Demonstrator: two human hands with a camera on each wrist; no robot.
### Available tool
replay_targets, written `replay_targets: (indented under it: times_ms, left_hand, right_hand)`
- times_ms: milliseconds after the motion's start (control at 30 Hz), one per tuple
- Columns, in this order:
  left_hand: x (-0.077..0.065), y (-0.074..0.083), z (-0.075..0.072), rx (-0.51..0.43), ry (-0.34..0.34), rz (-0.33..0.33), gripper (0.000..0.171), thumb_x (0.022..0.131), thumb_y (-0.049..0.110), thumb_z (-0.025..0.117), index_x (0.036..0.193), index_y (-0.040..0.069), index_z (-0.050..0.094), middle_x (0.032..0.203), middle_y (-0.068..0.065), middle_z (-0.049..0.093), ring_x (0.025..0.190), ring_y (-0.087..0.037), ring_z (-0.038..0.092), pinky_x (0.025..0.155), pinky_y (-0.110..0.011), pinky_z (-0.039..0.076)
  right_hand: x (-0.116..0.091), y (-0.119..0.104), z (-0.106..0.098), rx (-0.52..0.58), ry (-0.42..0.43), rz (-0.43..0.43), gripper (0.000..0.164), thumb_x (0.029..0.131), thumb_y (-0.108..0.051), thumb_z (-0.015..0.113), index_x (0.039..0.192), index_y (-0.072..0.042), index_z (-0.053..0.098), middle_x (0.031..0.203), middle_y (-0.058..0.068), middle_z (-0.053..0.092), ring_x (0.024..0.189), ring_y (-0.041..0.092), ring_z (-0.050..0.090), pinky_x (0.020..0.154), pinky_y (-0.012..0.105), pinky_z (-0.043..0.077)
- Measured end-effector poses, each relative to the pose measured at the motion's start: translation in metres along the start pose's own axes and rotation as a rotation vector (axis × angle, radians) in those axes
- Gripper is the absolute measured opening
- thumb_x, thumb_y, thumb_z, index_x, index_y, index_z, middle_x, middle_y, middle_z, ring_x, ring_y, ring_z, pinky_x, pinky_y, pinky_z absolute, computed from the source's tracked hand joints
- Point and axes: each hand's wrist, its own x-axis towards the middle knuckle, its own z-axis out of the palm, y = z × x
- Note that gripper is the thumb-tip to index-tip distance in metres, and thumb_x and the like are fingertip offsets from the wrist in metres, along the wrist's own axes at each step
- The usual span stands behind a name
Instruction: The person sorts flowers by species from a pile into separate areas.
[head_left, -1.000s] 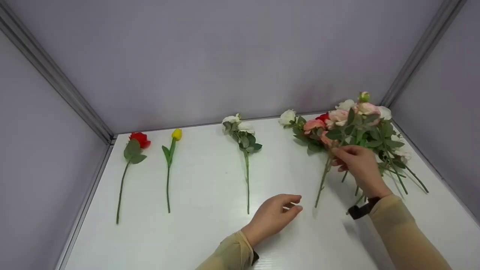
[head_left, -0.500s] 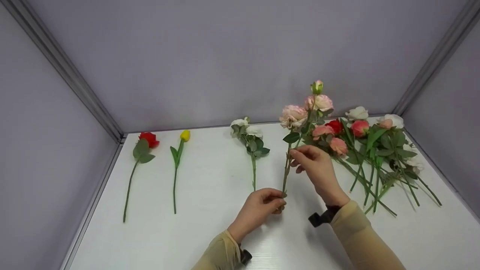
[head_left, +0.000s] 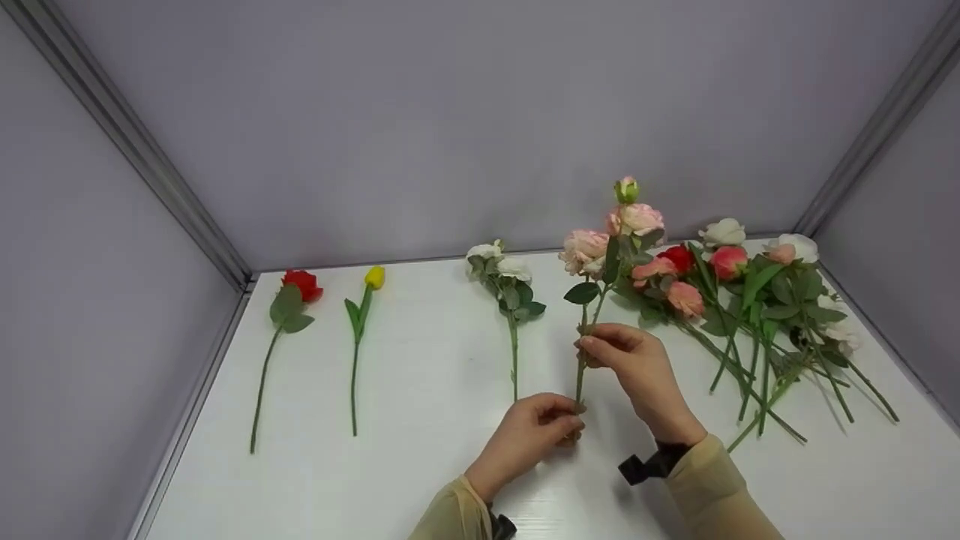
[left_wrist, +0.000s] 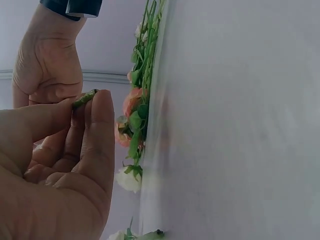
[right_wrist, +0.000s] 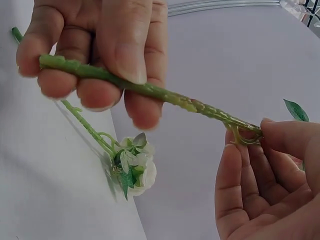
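Three flower stems lie spaced apart, blooms toward the grey back wall (head_left: 480, 127), on the smooth white tabletop (head_left: 435, 360). Furthest left is a red, full-petalled rose with broad dull-green leaves (head_left: 286, 306) on a slim, slightly curved stem. Next comes a yellow tulip with a small egg-shaped bloom and long green leaves (head_left: 363, 319). Then there is a white two-bloomed spray with dark green leaves (head_left: 513, 296), the lower end of its stem hidden behind the left hand (head_left: 529, 435) in the head view.

That hand, below a sheer tan sleeve (head_left: 454, 514), pinches the lower end of a pale pink two-bloomed spray with a green-and-pink bud at its tip (head_left: 585, 252); the cut end shows just past the fingers in the right wrist view. The spray is held off the tabletop between the white spray and the pile, its blooms pointing toward the back wall. The right hand (head_left: 634, 367) grips the same stem higher up, near where it forks, between thumb and fingers. A black wrist-worn device (head_left: 646, 466) sits below it. At far right is a loose pile of red, coral, pink and white flowers (head_left: 784, 292), green stems crossing.
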Motion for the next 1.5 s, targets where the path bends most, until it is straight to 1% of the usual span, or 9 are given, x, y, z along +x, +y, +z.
replay_targets:
  times_ms: [200, 400, 533, 633, 833, 967, 1100, 1267, 1500]
  left_hand:
    - [-0.004, 0.009, 0.001, -0.001, -0.015, 0.0, 0.02, 0.098, 0.01, 0.07, 0.114, -0.001, 0.074, 0.1, -0.003, 0.074, 0.086, -0.014, 0.071, 0.077, -0.03, 0.06]
    - [-0.004, 0.009, -0.001, -0.042, -0.012, 0.013, 0.019, 0.098, 0.01, 0.07, 0.113, 0.0, 0.074, 0.098, -0.004, 0.074, 0.087, -0.017, 0.071, 0.077, -0.032, 0.061]
    - [-0.004, 0.01, -0.003, 0.016, 0.02, 0.029, 0.015, 0.097, 0.012, 0.071, 0.11, 0.003, 0.075, 0.095, -0.001, 0.074, 0.084, -0.016, 0.071, 0.078, -0.038, 0.061]
    - [-0.005, 0.012, -0.006, 0.098, 0.051, 0.039, 0.014, 0.098, 0.015, 0.072, 0.109, 0.007, 0.075, 0.093, 0.002, 0.073, 0.082, -0.014, 0.071, 0.077, -0.041, 0.061]
    - [-0.006, 0.014, -0.009, 0.218, 0.1, 0.046, 0.007, 0.096, 0.019, 0.074, 0.102, 0.016, 0.074, 0.088, 0.007, 0.07, 0.077, -0.011, 0.069, 0.066, -0.028, 0.055]
    - [-0.006, 0.016, -0.01, 0.231, 0.095, 0.026, 0.009, 0.095, 0.02, 0.075, 0.101, 0.014, 0.073, 0.088, 0.008, 0.07, 0.077, -0.01, 0.068, 0.063, -0.026, 0.054]
    - [-0.006, 0.018, -0.01, 0.226, 0.093, 0.015, 0.015, 0.094, 0.02, 0.076, 0.107, 0.012, 0.075, 0.089, 0.008, 0.07, 0.077, -0.011, 0.068, 0.063, -0.026, 0.056]
    - [-0.006, 0.019, -0.01, 0.22, 0.109, 0.018, 0.019, 0.094, 0.022, 0.076, 0.112, 0.015, 0.076, 0.091, 0.008, 0.07, 0.079, -0.011, 0.067, 0.064, -0.027, 0.057]
    - [-0.006, 0.016, -0.009, 0.254, 0.128, 0.053, 0.022, 0.095, 0.021, 0.076, 0.117, 0.018, 0.076, 0.093, 0.01, 0.07, 0.081, -0.01, 0.066, 0.063, -0.027, 0.057]
  right_hand:
    - [-0.004, -0.006, -0.002, -0.016, -0.014, -0.01, 0.03, 0.095, -0.021, 0.077, 0.115, 0.002, 0.072, 0.104, 0.02, 0.073, 0.088, 0.027, 0.07, 0.084, 0.037, 0.059]
    - [-0.007, -0.008, 0.001, -0.004, -0.014, -0.024, 0.032, 0.095, -0.021, 0.076, 0.116, 0.003, 0.071, 0.105, 0.02, 0.073, 0.088, 0.029, 0.071, 0.085, 0.039, 0.059]
    - [-0.01, -0.01, 0.005, 0.0, 0.004, -0.053, 0.033, 0.095, -0.023, 0.077, 0.118, 0.001, 0.073, 0.108, 0.019, 0.074, 0.092, 0.031, 0.071, 0.085, 0.041, 0.06]
    - [-0.012, -0.011, 0.009, -0.016, 0.028, -0.078, 0.034, 0.094, -0.025, 0.078, 0.118, -0.001, 0.074, 0.106, 0.018, 0.074, 0.093, 0.032, 0.072, 0.084, 0.042, 0.06]
    - [-0.016, -0.012, 0.013, -0.03, 0.042, -0.067, 0.038, 0.09, -0.026, 0.083, 0.121, -0.005, 0.075, 0.101, 0.022, 0.072, 0.086, 0.033, 0.072, 0.08, 0.042, 0.061]
    - [-0.015, -0.013, 0.014, -0.044, 0.035, -0.036, 0.035, 0.09, -0.025, 0.082, 0.119, -0.006, 0.075, 0.099, 0.024, 0.071, 0.084, 0.032, 0.072, 0.08, 0.042, 0.061]
    - [-0.013, -0.012, 0.012, -0.061, 0.036, -0.018, 0.033, 0.091, -0.027, 0.082, 0.116, -0.006, 0.075, 0.098, 0.023, 0.071, 0.085, 0.033, 0.073, 0.079, 0.042, 0.061]
    - [-0.011, -0.011, 0.011, -0.082, 0.025, 0.0, 0.035, 0.09, -0.031, 0.082, 0.116, -0.008, 0.076, 0.1, 0.023, 0.071, 0.087, 0.033, 0.073, 0.08, 0.042, 0.061]
    - [-0.011, -0.009, 0.013, -0.094, 0.018, 0.015, 0.025, 0.094, -0.019, 0.078, 0.115, -0.006, 0.076, 0.099, 0.024, 0.071, 0.085, 0.032, 0.073, 0.079, 0.041, 0.062]
